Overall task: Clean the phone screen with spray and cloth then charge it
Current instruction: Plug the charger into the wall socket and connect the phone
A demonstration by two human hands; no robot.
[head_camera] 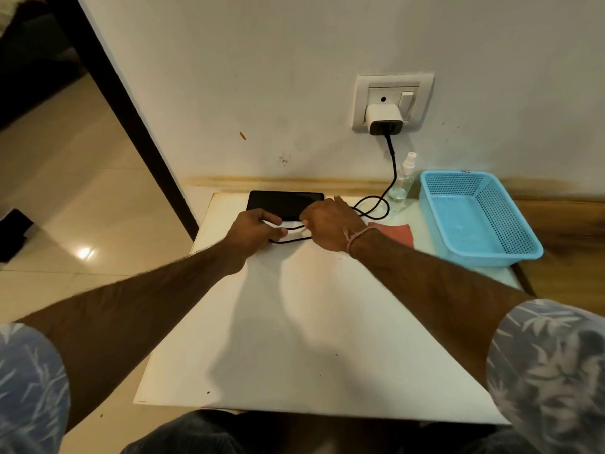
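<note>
A black phone lies flat at the far edge of the white table, against the wall. My left hand rests at the phone's near left edge with its fingers curled over it and the black charging cable. My right hand pinches the cable just right of the left hand, in front of the phone. The cable loops right and climbs to a white charger plugged into the wall socket. A clear spray bottle stands by the wall. A red cloth lies behind my right wrist.
An empty blue plastic basket stands at the table's far right. The wall socket plate has a switch beside the charger. Tiled floor and a dark door frame lie to the left of the table.
</note>
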